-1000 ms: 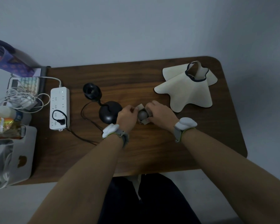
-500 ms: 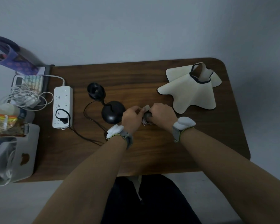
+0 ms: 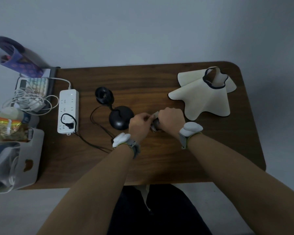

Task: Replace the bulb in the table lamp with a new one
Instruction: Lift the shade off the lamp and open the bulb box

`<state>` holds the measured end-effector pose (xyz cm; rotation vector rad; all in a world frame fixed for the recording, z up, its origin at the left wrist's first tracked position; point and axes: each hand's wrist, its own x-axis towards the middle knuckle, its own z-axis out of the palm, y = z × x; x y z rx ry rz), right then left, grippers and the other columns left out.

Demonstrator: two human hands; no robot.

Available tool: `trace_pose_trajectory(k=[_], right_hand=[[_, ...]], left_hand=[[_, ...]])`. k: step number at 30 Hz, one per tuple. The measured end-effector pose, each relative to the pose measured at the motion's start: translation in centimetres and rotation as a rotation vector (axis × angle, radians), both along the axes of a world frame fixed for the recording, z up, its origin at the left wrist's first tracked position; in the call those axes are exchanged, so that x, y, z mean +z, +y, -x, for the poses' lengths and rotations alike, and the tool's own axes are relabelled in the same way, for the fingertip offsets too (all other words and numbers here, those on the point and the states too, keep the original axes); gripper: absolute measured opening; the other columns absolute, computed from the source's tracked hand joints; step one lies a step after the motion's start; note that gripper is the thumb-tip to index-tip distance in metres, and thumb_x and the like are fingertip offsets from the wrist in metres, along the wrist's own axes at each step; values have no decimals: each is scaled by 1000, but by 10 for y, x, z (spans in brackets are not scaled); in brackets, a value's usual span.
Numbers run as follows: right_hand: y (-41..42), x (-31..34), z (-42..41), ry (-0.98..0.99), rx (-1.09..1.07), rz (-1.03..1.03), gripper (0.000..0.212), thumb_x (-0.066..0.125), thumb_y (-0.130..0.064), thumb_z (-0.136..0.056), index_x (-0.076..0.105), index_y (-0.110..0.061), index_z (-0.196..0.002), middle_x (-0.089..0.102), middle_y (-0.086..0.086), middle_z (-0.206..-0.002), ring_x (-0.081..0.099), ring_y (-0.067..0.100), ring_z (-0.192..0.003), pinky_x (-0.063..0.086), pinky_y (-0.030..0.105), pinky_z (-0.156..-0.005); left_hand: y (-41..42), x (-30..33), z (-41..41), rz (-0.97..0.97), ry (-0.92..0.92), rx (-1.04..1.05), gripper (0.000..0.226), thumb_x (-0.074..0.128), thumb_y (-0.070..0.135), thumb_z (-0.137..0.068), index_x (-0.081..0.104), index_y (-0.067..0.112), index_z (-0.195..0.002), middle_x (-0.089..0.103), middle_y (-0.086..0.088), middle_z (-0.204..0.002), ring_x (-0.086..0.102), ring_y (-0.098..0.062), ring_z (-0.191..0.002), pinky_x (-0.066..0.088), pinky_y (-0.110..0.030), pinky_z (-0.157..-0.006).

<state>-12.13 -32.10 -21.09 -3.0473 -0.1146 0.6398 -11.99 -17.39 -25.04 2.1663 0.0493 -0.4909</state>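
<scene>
The black table lamp (image 3: 120, 118) stands mid-table with its bare, empty socket (image 3: 103, 95) facing up. Its cream shade (image 3: 204, 97) lies off the lamp at the right rear. Just right of the lamp base, my left hand (image 3: 140, 123) and my right hand (image 3: 171, 120) meet over a small cardboard bulb box (image 3: 155, 114). Both hands grip the box, and a grey bulb (image 3: 156, 123) is partly visible between them, mostly hidden by my fingers.
A white power strip (image 3: 68, 110) lies left of the lamp with the lamp's black plug in it; the cord (image 3: 93, 141) trails across the wooden table (image 3: 159, 160). Cables, a calculator, a purple bag and a white bin (image 3: 28, 158) crowd the left edge.
Both hands have closed tighter together over the box, so the bulb that showed plainly a second ago is now mostly covered. The view shifted slightly.
</scene>
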Motion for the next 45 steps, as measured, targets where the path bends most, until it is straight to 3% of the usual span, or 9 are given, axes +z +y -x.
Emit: trace_pose_trajectory(k=[10, 15, 20, 26, 31, 37, 45], right_hand=[[-14, 3, -1, 18, -111, -185, 39, 58, -49, -87, 52, -18, -66, 55, -1, -66, 52, 20, -55, 31, 27, -49], [-24, 9, -2, 50, -126, -243, 42, 57, -54, -89, 68, -16, -76, 62, 1, -70, 62, 24, -65, 44, 31, -53], [-27, 10, 0, -14, -70, -234, 34, 63, -54, -88, 73, -22, -87, 67, -2, -79, 65, 19, -75, 57, 37, -68], [-36, 8, 2, -135, -98, -317, 38, 66, -60, -83, 73, -26, -99, 63, -5, -92, 59, 15, -83, 53, 35, -68], [-46, 10, 11, -160, -113, -392, 44, 70, -57, -84, 70, -24, -111, 53, -9, -97, 56, 14, -87, 42, 29, -65], [-54, 16, 16, -192, -146, -431, 45, 73, -54, -84, 69, -23, -117, 56, -4, -118, 58, 14, -96, 53, 32, -74], [-54, 21, 15, -156, -121, -498, 35, 74, -46, -84, 63, -24, -110, 64, -8, -102, 61, 14, -91, 53, 32, -72]], left_hand=[[-2, 3, -4, -31, -50, -20, 31, 61, 40, -102, 78, 14, -105, 77, -3, -93, 71, -20, -87, 60, -42, -81], [-6, 4, -10, -29, -55, -43, 33, 61, 44, -101, 78, 16, -103, 77, -2, -89, 72, -19, -85, 62, -42, -77], [-3, -3, -11, -35, -41, -15, 29, 61, 43, -100, 78, 19, -101, 76, 0, -86, 72, -18, -81, 63, -43, -73], [-2, -11, -15, -62, -74, -18, 23, 62, 34, -101, 77, 17, -101, 76, -3, -86, 73, -23, -73, 64, -44, -68], [-11, -11, -23, -134, -173, -126, 19, 63, 32, -100, 79, 21, -102, 78, -2, -91, 71, -21, -81, 55, -30, -69], [-14, -14, -32, -166, -142, -123, 17, 65, 34, -98, 79, 25, -102, 78, 2, -93, 71, -20, -85, 49, -25, -70], [-12, -10, -31, -135, -161, -141, 19, 65, 30, -98, 80, 24, -108, 79, 3, -101, 72, -18, -94, 51, -24, -78]])
